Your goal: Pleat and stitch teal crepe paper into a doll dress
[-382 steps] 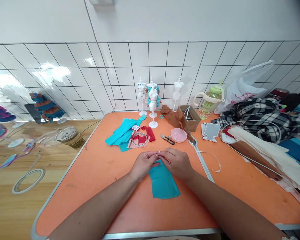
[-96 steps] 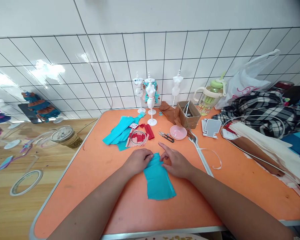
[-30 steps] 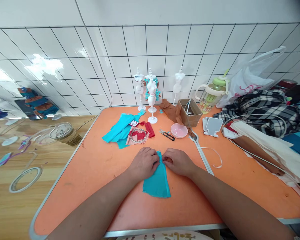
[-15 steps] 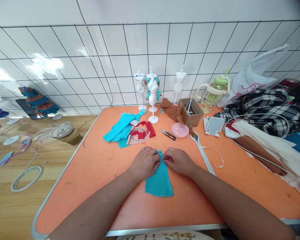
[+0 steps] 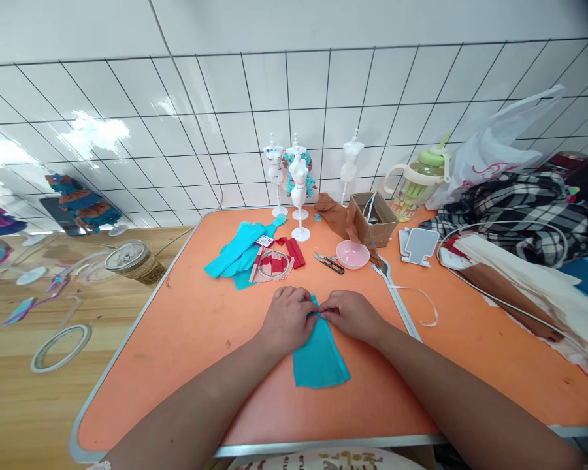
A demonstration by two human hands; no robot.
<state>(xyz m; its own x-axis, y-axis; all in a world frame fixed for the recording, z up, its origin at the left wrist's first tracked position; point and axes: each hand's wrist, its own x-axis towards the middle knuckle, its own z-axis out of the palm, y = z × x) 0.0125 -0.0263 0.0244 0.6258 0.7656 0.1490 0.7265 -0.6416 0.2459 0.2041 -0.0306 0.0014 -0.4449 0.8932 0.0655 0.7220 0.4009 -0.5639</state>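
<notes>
A turquoise cloth piece lies on the orange table, gathered near its narrow top and spread wider toward the front edge. My left hand pinches its gathered part from the left. From the right, my right hand pinches the same spot, the fingertips of both hands almost touching. Beyond the hands are more turquoise cloth, red cloth strips, a metal ring, black thread snips and a pink bowl.
White mannequins stand at the back near a cardboard box and a green-lidded jug. Metal tweezers lie right of my right hand. Fabrics and a cable cover the far right; a jar is at left.
The wide end of the turquoise cloth has swung slightly to the right. My fingertips have drawn closer together at the gathered part. The view has shifted slightly.
</notes>
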